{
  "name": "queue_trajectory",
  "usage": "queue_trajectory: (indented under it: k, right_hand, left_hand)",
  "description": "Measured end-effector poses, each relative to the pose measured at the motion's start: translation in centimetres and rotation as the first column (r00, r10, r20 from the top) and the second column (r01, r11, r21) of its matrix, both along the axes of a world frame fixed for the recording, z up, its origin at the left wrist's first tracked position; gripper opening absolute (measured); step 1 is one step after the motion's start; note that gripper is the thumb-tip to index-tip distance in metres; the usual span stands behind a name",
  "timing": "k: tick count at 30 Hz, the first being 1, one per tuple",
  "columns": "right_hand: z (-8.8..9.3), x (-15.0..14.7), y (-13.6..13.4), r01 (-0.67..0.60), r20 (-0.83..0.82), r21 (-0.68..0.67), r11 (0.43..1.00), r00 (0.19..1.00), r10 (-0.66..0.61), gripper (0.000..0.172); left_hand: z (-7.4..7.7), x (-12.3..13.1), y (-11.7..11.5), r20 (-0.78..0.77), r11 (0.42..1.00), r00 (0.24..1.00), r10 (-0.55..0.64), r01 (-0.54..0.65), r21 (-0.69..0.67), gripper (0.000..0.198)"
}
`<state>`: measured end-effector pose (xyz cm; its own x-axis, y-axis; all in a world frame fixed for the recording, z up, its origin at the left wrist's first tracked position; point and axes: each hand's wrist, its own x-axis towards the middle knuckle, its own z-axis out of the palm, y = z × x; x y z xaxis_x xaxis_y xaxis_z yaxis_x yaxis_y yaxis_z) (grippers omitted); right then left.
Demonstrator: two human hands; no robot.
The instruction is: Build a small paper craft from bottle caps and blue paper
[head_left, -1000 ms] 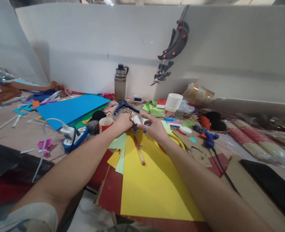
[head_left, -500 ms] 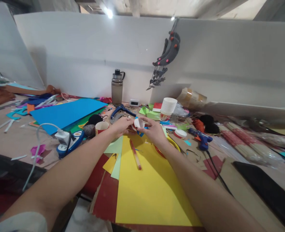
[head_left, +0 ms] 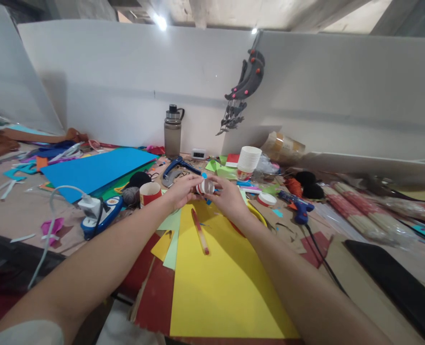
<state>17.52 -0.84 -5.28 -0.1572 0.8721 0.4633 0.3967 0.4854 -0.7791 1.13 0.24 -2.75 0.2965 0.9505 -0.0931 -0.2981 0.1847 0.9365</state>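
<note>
Between both hands, above the far end of a yellow sheet (head_left: 230, 287), is a small cut-down paper cup (head_left: 208, 187), white and round with a bit of blue at its edge. My left hand (head_left: 182, 191) grips its left side with the fingertips. From the right, my right hand (head_left: 229, 195) pinches it, thumb below and fingers above. A red pen (head_left: 200, 232) lies on the yellow sheet just below the hands. Yellow-handled scissors (head_left: 257, 213) are partly hidden under my right wrist. Left of my left hand stands a red and white paper cup (head_left: 150, 193).
A stack of paper cups (head_left: 249, 160) and a white cup piece (head_left: 266, 199) stand to the right, with a blue glue gun (head_left: 299, 208) beyond. Behind are a bottle (head_left: 172, 132) and another blue tool (head_left: 178, 165). A power strip (head_left: 102, 218) sits left, a black phone (head_left: 388, 287) right.
The cup piece has turned slightly in my fingers, and a blue bit now shows above it. Both hands keep hold of it. The whole view has shifted a little.
</note>
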Motion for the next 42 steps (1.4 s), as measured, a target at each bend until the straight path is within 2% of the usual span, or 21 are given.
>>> queue_trajectory:
  k: [5, 8, 10, 12, 14, 17, 19, 22, 28, 36, 39, 42]
  right_hand:
    - [0.1, 0.1, -0.1, 0.051, 0.049, 0.096, 0.994, 0.997, -0.056, 0.044]
    - [0.4, 0.0, -0.4, 0.118, 0.084, 0.199, 0.973, 0.987, -0.137, 0.044]
    - [0.5, -0.1, -0.5, 0.129, 0.080, 0.209, 0.969, 0.986, -0.149, 0.045]
    - [0.5, -0.2, -0.4, 0.094, 0.017, 0.154, 0.984, 0.995, -0.098, 0.047]
    - [0.4, -0.2, -0.2, 0.052, -0.120, 0.057, 0.997, 0.992, -0.044, 0.047]
    - [0.5, -0.1, 0.0, 0.011, -0.306, -0.075, 0.997, 0.951, -0.033, 0.042]
    - [0.9, -0.1, 0.0, -0.035, -0.350, -0.121, 0.992, 0.937, -0.010, 0.040]
    - [1.5, 0.0, -0.4, -0.094, -0.365, -0.131, 0.987, 0.930, 0.040, 0.036]
    - [2.0, -0.1, -0.8, -0.051, -0.407, -0.108, 0.993, 0.913, 0.003, 0.032]
    - [1.9, -0.2, -1.1, -0.022, -0.372, -0.033, 0.999, 0.928, 0.008, 0.032]
    - [2.1, -0.2, -1.5, 0.094, -0.308, 0.089, 0.992, 0.949, -0.062, 0.032]
    - [2.3, -0.1, -1.9, 0.186, -0.212, 0.219, 0.958, 0.967, -0.139, 0.025]
  left_hand:
    - [-0.5, 0.0, 0.0, -0.028, 0.998, 0.999, -0.027, 0.028, 0.065, 0.039]
    - [-0.7, 0.1, 0.0, -0.008, 0.993, 0.999, -0.039, 0.040, 0.111, 0.040]
    - [-0.7, 0.3, 0.0, -0.007, 0.990, 0.999, -0.031, 0.031, 0.137, 0.040]
    - [-0.6, 0.4, 0.0, 0.004, 0.986, 1.000, -0.007, 0.006, 0.166, 0.043]
    - [-0.5, 0.4, 0.0, 0.027, 0.980, 0.999, 0.018, -0.023, 0.199, 0.048]
    - [-0.3, 0.4, 0.0, 0.056, 0.965, 0.998, 0.026, -0.040, 0.259, 0.051]
    - [-0.3, 0.3, 0.0, 0.063, 0.953, 0.998, 0.016, -0.034, 0.300, 0.051]
    - [-0.4, 0.2, 0.0, 0.070, 0.935, 0.998, 0.009, -0.033, 0.353, 0.050]
    - [-0.8, 0.1, 0.3, 0.041, 0.896, 0.999, -0.007, -0.011, 0.443, 0.047]
    - [-0.6, 0.0, 0.3, 0.056, 0.891, 0.998, -0.016, -0.011, 0.454, 0.045]
    - [-0.4, 0.1, 0.0, 0.072, 0.899, 0.997, -0.012, -0.020, 0.436, 0.045]
    - [-0.3, 0.1, -0.3, 0.096, 0.917, 0.995, -0.041, -0.001, 0.400, 0.046]
